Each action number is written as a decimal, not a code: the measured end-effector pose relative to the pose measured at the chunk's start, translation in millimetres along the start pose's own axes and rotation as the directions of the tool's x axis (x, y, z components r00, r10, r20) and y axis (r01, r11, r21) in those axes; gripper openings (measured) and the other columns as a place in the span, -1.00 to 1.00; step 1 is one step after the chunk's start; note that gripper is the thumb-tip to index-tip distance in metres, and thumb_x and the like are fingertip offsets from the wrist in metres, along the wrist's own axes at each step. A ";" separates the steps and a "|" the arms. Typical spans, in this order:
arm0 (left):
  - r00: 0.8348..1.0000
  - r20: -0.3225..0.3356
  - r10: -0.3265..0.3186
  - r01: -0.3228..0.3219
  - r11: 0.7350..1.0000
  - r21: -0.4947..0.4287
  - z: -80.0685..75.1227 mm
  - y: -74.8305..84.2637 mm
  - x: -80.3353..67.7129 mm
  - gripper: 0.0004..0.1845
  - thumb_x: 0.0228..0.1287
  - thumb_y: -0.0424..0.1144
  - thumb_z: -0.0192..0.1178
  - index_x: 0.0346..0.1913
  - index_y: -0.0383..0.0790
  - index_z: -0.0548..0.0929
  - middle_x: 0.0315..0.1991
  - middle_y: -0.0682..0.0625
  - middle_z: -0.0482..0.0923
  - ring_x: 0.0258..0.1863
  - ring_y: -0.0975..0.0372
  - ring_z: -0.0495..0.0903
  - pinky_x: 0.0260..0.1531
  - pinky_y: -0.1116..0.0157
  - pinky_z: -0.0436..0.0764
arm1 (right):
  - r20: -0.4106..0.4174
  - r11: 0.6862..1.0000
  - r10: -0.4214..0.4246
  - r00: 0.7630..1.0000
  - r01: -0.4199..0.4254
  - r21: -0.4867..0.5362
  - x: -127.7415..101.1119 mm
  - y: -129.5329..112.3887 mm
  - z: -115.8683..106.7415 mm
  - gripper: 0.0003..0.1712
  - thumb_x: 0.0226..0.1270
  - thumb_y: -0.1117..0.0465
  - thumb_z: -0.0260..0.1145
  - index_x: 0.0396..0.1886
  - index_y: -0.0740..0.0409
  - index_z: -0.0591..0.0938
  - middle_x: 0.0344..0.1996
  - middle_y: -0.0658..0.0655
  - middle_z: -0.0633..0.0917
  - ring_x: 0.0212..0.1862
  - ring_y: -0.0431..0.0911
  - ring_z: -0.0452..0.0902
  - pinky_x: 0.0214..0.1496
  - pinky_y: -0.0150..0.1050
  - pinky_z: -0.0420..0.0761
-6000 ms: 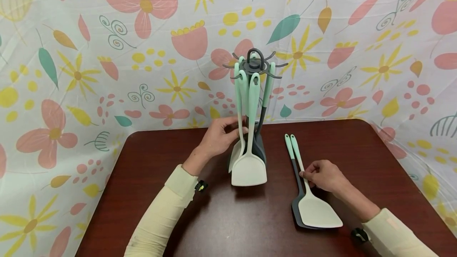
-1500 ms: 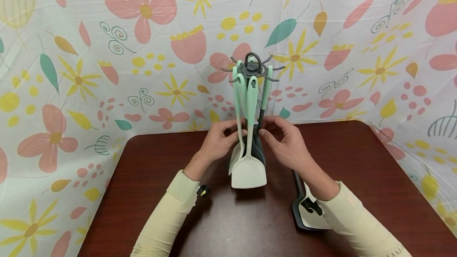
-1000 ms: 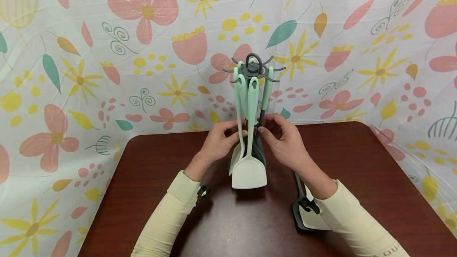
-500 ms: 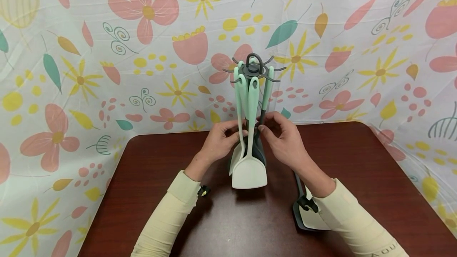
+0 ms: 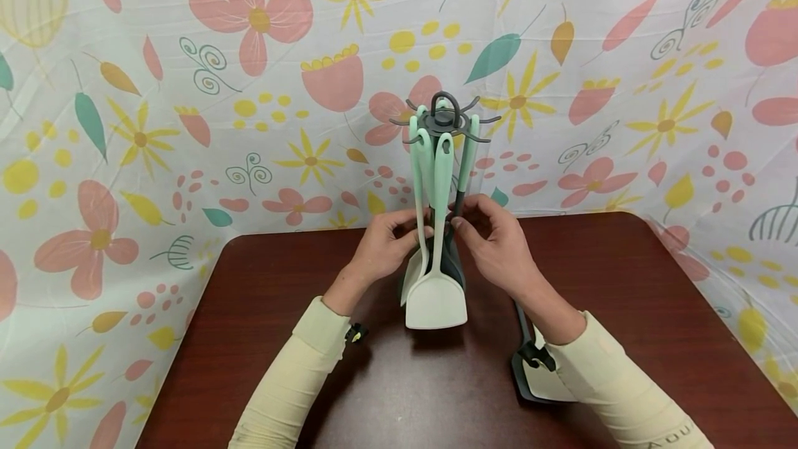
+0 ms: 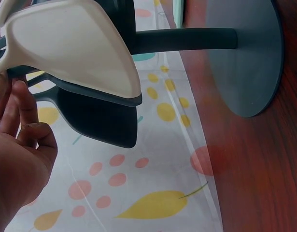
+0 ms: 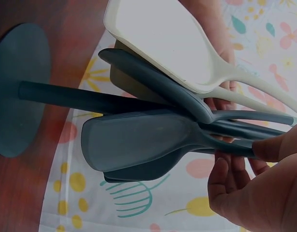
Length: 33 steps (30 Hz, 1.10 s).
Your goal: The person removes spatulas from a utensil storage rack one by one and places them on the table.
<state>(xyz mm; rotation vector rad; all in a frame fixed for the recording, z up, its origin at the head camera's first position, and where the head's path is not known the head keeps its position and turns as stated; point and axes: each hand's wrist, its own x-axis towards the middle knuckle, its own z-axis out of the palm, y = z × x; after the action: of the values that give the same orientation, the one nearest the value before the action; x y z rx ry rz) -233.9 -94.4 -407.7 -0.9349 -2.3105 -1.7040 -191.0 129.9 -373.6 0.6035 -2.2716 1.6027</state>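
A dark grey utensil rack [image 5: 444, 118] stands mid-table with several mint-handled utensils hanging from its hooks. My left hand [image 5: 416, 231] pinches the thin stem of a cream utensil [image 5: 414, 272] on the rack's left side. My right hand [image 5: 460, 222] pinches the stem of a dark grey utensil [image 7: 138, 140] on the rack's right side; in the right wrist view thumb and fingers [image 7: 235, 169] close round that stem. A cream spatula [image 5: 436, 300] hangs in front, between both hands. The left wrist view shows my left hand [image 6: 20, 111] beside the cream head [image 6: 76, 43] and a dark head [image 6: 100, 116].
Two spatulas [image 5: 530, 383], one dark and one cream, lie on the brown table [image 5: 262, 310] at the right, mostly hidden under my right forearm. The rack's round base [image 6: 245, 53] sits near the back edge. A flowered curtain [image 5: 187, 89] hangs behind the table.
Six seconds ago my right hand lay on the two spatulas on the table; it has since moved up to the rack. Over the last second both hands have hardly moved.
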 end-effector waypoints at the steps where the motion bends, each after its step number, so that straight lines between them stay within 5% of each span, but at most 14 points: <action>1: 1.000 0.000 0.002 -0.002 1.000 0.001 0.1 0.0 0.0 -0.70 0.48 -0.21 0.39 0.20 -0.09 0.81 -0.12 0.08 0.81 -0.35 0.03 0.69 -0.39 0.27 0.59 | 0.000 1.000 0.000 1.000 0.000 0.002 -0.1 0.0 0.0 -0.82 0.62 0.29 0.29 0.10 0.20 0.68 -0.07 0.11 0.76 -0.10 0.18 0.69 -0.10 -0.39 0.64; 11: 1.000 0.001 0.003 -0.003 1.000 -0.010 1.6 -1.6 -0.3 -0.71 0.48 -0.22 0.39 0.18 -0.10 0.81 -0.11 0.08 0.81 -0.34 0.02 0.69 -0.38 0.28 0.60 | -0.008 1.000 0.005 1.000 -0.006 -0.011 -0.4 -1.1 -0.5 -0.84 0.62 0.28 0.29 0.08 0.15 0.68 -0.10 0.09 0.77 -0.16 -0.12 0.68 -0.12 -0.38 0.64; 21: 1.000 -0.001 -0.015 0.015 1.000 -0.004 1.6 -0.5 -1.6 -0.70 0.48 -0.20 0.39 0.20 -0.09 0.80 -0.16 0.06 0.81 -0.36 0.12 0.69 -0.40 0.28 0.60 | -0.010 1.000 0.008 1.000 -0.009 -0.024 -0.9 -4.0 -2.6 -0.83 0.62 0.29 0.29 0.09 0.20 0.68 -0.11 0.11 0.77 -0.19 -0.10 0.67 -0.18 -0.37 0.62; 33: 1.000 0.003 -0.014 0.014 1.000 -0.010 0.5 0.5 -1.4 -0.69 0.49 -0.18 0.38 0.21 -0.06 0.80 -0.20 0.08 0.80 -0.37 -0.02 0.67 -0.43 0.28 0.56 | -0.012 1.000 0.016 1.000 -0.016 -0.027 -0.9 -4.9 -5.2 -0.79 0.62 0.28 0.29 0.13 0.24 0.67 -0.11 0.12 0.75 -0.18 -0.07 0.66 -0.17 -0.37 0.62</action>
<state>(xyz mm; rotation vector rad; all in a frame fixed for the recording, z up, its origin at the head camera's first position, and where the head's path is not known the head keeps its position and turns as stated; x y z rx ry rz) -232.4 -94.4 -408.1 -0.9258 -2.3185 -1.7217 -187.8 133.5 -368.3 0.5690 -2.2911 1.5761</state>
